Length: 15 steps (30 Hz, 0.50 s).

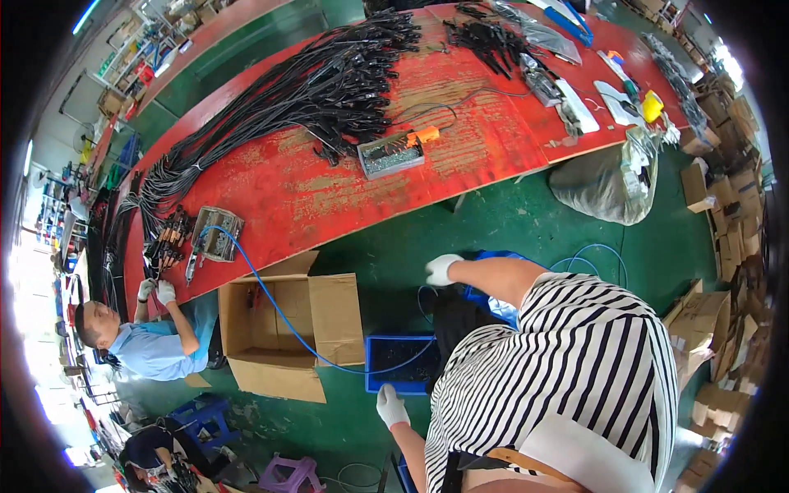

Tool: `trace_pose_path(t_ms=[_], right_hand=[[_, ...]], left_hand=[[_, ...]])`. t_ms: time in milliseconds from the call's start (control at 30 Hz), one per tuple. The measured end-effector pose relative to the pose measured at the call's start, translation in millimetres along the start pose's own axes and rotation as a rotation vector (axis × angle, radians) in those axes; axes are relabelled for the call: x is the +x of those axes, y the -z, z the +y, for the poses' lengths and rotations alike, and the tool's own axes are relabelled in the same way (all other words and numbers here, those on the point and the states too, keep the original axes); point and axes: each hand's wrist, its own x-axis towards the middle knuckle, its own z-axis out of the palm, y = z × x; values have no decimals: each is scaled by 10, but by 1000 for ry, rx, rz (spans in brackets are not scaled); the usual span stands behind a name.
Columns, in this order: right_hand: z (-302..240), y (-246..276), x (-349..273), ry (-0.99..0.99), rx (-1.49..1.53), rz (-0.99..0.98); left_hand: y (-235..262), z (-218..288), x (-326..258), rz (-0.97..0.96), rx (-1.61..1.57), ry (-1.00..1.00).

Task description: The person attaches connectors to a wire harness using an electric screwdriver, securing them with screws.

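Observation:
My left hand (392, 405), in a white glove, rests at the near rim of a blue crate (380, 349) filled with small dark parts on the green floor; whether it grips the rim is unclear. My right hand (442, 269), also gloved, is curled shut above the floor beside a blue object (485, 292) partly hidden by my arm. My striped shirt covers the lower right. A blue hose (271, 300) runs from a metal fixture (216, 233) on the red table down past an open cardboard box (279, 329) to the crate.
The long red table (312, 197) carries black cable bundles (329, 82) and a metal tray with an orange tool (394, 152). A co-worker (148, 345) in a light blue shirt handles cables at its left end. A grey plastic bag (608, 181), stacked cartons (723, 246) and stools (288, 475) stand around.

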Motion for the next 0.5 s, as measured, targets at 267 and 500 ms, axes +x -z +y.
trace_pose_path(t_ms=[267,500], right_hand=[[1128,-1438,-1218,-333,81,149],[578,-1860,-1584,-61,-235,-79]], left_hand=[[503,-1624,-458,-161,473,-71],[1413,-3521,-1144,-62,814,-183]])
